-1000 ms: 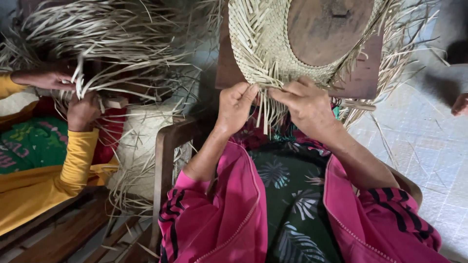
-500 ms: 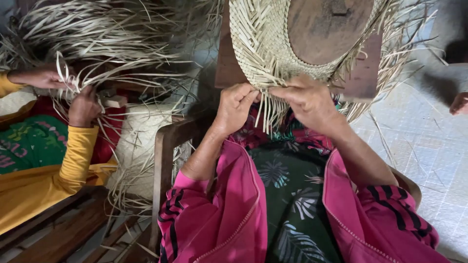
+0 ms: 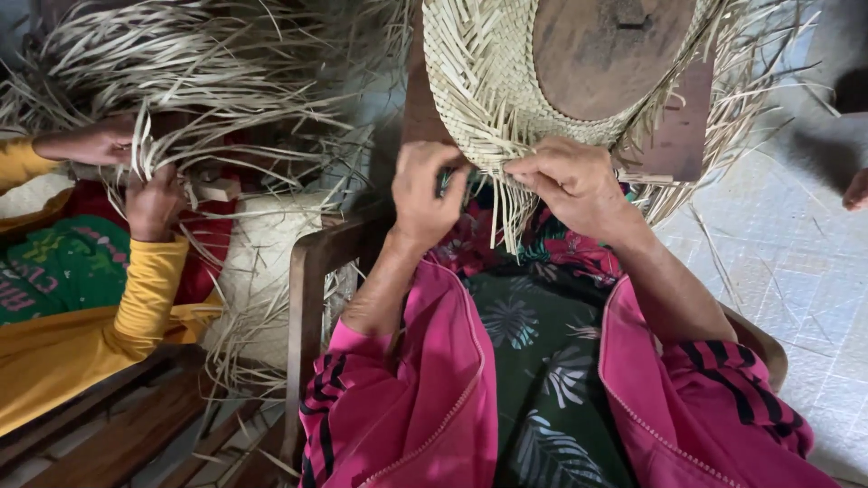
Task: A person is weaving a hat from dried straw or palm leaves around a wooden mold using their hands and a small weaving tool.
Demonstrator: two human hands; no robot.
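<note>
A half-woven straw hat (image 3: 479, 81) sits over a round brown wooden mould (image 3: 610, 54) above my lap. Loose pale straw strips (image 3: 506, 212) hang from its lower rim. My left hand (image 3: 429, 194) pinches strips at the rim's lower edge. My right hand (image 3: 570, 181) grips strips just to the right, fingers closed on them. Both hands touch the weave and almost meet. My pink sleeves (image 3: 425, 398) run down to the bottom of the view.
On the left a person in yellow sleeves (image 3: 149, 289) weaves another straw piece (image 3: 181, 63) with both hands (image 3: 154, 199). A wooden chair arm (image 3: 307, 298) stands between us. Pale tiled floor (image 3: 796, 280) lies to the right, with a foot (image 3: 854, 190) at the edge.
My hands have shifted slightly along the hat's rim, working the strips. The person on the left has moved their hands a little within their straw.
</note>
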